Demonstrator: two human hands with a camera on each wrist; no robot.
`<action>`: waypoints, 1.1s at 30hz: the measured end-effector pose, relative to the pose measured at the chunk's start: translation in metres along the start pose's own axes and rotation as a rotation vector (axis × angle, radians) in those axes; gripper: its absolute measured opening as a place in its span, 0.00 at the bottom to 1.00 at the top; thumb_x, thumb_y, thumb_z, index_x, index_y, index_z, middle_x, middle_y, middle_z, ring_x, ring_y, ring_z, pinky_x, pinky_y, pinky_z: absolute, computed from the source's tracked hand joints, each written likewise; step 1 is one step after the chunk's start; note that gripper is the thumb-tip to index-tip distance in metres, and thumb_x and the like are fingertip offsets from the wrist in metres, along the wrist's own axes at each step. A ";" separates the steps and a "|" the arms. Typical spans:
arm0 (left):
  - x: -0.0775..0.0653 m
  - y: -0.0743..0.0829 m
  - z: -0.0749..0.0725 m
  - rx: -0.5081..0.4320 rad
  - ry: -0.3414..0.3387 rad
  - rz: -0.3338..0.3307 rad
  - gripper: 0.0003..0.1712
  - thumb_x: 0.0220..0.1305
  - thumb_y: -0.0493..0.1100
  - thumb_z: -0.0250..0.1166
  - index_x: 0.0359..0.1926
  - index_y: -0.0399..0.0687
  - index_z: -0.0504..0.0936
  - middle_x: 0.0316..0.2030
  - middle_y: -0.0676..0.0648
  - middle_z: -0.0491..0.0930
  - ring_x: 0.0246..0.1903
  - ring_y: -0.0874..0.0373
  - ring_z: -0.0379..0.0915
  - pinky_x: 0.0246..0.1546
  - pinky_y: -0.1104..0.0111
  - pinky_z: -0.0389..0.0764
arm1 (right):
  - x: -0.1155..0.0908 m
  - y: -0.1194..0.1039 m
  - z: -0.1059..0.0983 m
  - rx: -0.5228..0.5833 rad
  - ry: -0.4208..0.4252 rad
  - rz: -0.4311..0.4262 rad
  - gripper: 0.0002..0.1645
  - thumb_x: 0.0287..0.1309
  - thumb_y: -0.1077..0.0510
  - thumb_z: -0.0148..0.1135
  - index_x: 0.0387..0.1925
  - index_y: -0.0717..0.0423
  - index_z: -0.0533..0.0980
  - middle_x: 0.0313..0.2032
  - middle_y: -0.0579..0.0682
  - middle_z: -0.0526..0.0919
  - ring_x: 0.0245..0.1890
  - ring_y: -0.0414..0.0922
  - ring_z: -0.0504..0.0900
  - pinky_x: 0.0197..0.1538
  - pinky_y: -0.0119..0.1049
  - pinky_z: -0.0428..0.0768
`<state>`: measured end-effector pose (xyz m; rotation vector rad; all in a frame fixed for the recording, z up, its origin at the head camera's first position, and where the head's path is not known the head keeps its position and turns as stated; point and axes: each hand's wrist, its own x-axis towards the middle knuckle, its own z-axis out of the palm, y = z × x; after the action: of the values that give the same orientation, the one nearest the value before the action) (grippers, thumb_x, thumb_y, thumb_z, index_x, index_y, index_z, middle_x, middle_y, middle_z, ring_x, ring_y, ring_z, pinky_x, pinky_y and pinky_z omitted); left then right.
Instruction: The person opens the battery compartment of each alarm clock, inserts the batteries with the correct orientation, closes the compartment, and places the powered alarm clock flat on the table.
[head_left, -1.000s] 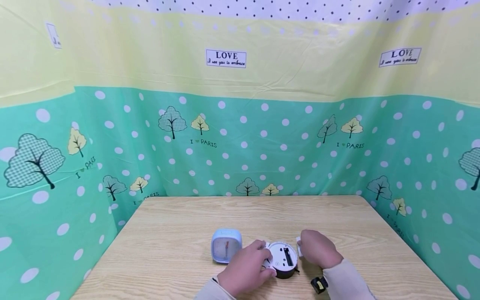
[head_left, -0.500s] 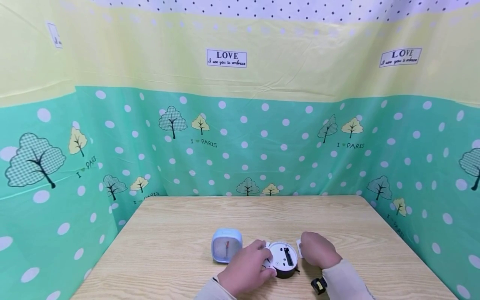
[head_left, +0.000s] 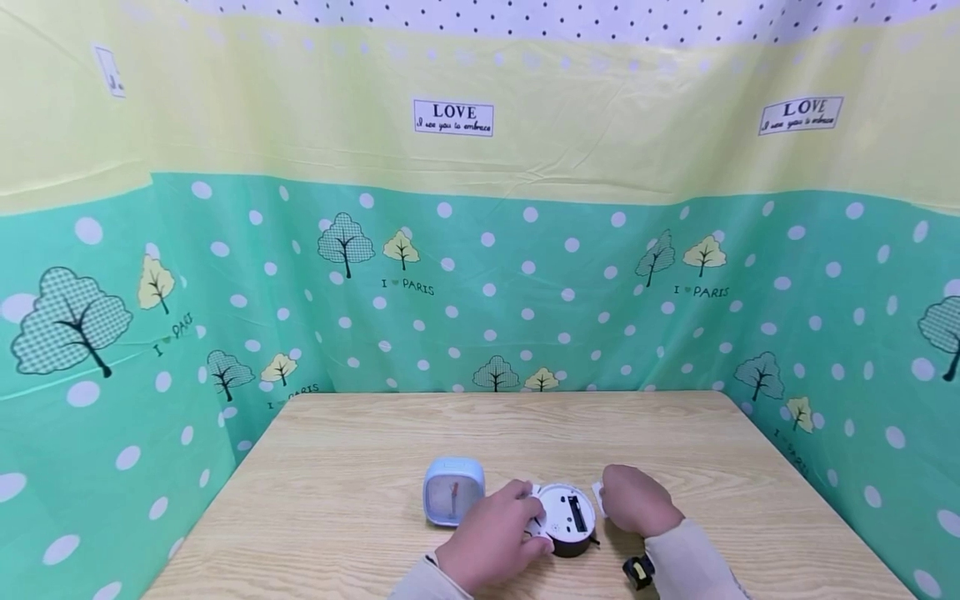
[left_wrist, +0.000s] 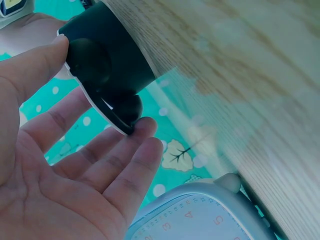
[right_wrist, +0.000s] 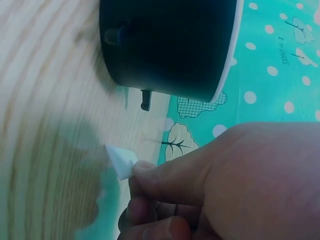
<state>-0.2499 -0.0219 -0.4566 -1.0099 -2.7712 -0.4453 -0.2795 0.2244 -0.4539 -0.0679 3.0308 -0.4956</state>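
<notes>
A round black-and-white alarm clock (head_left: 567,517) lies with its white back up, a dark battery slot showing in it. My left hand (head_left: 491,533) grips the clock's left side; in the left wrist view the thumb is on the rim of the black body (left_wrist: 107,50) and fingertips touch its rounded ear. To the right of the clock, my right hand (head_left: 637,500) pinches a small flat white piece (right_wrist: 121,161) between thumb and fingers, close over the wooden table and apart from the clock. The other fingers of that hand are curled under.
A light blue alarm clock (head_left: 453,492) stands upright left of my left hand. The wooden table (head_left: 360,433) reaches back to a green and yellow patterned curtain (head_left: 420,333). A black strap piece (head_left: 638,572) sits by my right wrist.
My right hand has shifted slightly down and toward me with the white piece, which is tilted a little more. The left hand and both clocks stay in place.
</notes>
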 end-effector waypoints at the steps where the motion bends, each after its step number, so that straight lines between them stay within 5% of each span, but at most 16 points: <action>1: 0.000 0.000 0.000 0.001 -0.002 0.000 0.18 0.61 0.62 0.73 0.44 0.58 0.87 0.58 0.48 0.81 0.55 0.57 0.81 0.53 0.63 0.84 | 0.000 0.000 0.000 0.000 -0.002 0.002 0.16 0.69 0.62 0.57 0.23 0.56 0.73 0.20 0.49 0.72 0.20 0.45 0.69 0.23 0.38 0.68; 33: -0.001 0.000 0.001 0.004 0.003 0.002 0.18 0.61 0.62 0.73 0.44 0.58 0.87 0.58 0.48 0.81 0.55 0.56 0.81 0.52 0.63 0.84 | 0.002 0.006 0.002 -0.001 0.012 0.010 0.15 0.69 0.61 0.57 0.23 0.54 0.74 0.20 0.50 0.73 0.20 0.46 0.71 0.23 0.38 0.68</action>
<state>-0.2496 -0.0221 -0.4575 -1.0107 -2.7672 -0.4403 -0.2811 0.2291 -0.4573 -0.0502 3.0420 -0.4950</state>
